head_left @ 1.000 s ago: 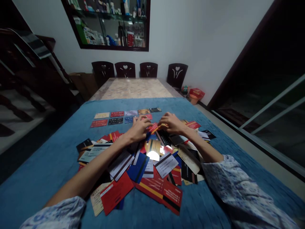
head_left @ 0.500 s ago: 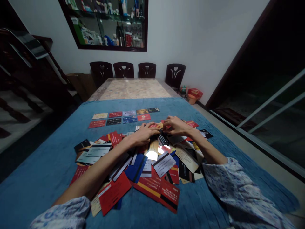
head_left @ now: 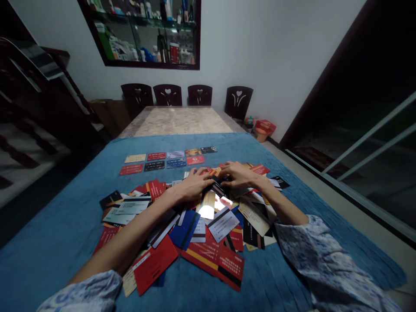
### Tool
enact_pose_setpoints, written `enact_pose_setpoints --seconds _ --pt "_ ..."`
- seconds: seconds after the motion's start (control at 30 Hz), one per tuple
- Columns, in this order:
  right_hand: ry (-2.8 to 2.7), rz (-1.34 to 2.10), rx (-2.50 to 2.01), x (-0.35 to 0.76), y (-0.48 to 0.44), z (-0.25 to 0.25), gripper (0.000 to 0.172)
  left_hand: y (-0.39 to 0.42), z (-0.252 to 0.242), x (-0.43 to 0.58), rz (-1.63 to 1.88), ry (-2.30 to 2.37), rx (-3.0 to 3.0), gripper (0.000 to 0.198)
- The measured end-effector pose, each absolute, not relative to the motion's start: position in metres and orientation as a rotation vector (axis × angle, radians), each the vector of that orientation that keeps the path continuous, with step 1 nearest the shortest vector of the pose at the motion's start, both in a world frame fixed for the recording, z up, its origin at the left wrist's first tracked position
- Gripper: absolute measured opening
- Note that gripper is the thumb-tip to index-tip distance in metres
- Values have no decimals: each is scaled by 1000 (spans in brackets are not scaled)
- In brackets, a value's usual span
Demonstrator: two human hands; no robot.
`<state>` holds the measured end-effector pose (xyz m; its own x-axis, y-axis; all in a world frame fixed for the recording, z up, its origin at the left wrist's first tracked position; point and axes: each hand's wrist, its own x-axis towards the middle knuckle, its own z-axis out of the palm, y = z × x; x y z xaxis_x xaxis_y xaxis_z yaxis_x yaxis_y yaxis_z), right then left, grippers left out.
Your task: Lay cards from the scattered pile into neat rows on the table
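Observation:
A loose pile of plastic cards [head_left: 208, 242], red, blue, black, white and gold, lies on a blue cloth [head_left: 65, 234] in front of me. My left hand [head_left: 193, 186] and my right hand [head_left: 238, 175] rest at the far edge of the pile. Their fingertips almost meet. The fingers of both are bent and pinch a dark card [head_left: 217, 188] between them, low over the heap. Beyond the hands, two neat rows of cards [head_left: 169, 159] lie flat side by side on the cloth.
The cloth covers the near half of a long marble-topped table [head_left: 182, 121]. Several dark chairs [head_left: 167, 94] stand at its far end under a glass wall cabinet [head_left: 149, 30] of bottles. A red box [head_left: 265, 128] sits on the floor, a glass railing [head_left: 373, 147] at right, stairs [head_left: 29, 143] at left.
Both hands have come nearer and lower, down onto the pile. The red and gold card they held up between them a moment ago is no longer raised.

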<state>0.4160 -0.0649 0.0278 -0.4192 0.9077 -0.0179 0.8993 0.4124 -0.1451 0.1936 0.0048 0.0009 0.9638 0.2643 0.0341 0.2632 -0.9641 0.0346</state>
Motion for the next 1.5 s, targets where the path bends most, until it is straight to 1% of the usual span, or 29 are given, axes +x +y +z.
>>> enact_pose_setpoints --seconds 0.17,0.33,0.43,0.77,0.93,1.17,1.27,1.5 --pt "-2582 244 -1644 416 -65 25 26 4 2 193 79 434 3110 58" --pt "-2552 258 -1603 414 -65 20 35 6 3 191 122 451 3085 45" --pt "-2567 256 -1578 411 -65 19 42 10 0 191 166 458 3039 41" --pt "-2579 245 -1585 410 -65 16 52 17 -1 189 158 457 2942 43" --pt "-2579 260 -1567 411 -64 14 56 17 2 184 190 355 2989 35" --pt "-2571 297 -1576 410 -67 19 59 19 2 183 200 310 3002 31" --pt "-2582 291 -1571 409 -67 22 54 18 5 183 226 299 2982 30" --pt "-2563 372 -1511 407 -74 37 30 18 9 183 305 240 2938 28"
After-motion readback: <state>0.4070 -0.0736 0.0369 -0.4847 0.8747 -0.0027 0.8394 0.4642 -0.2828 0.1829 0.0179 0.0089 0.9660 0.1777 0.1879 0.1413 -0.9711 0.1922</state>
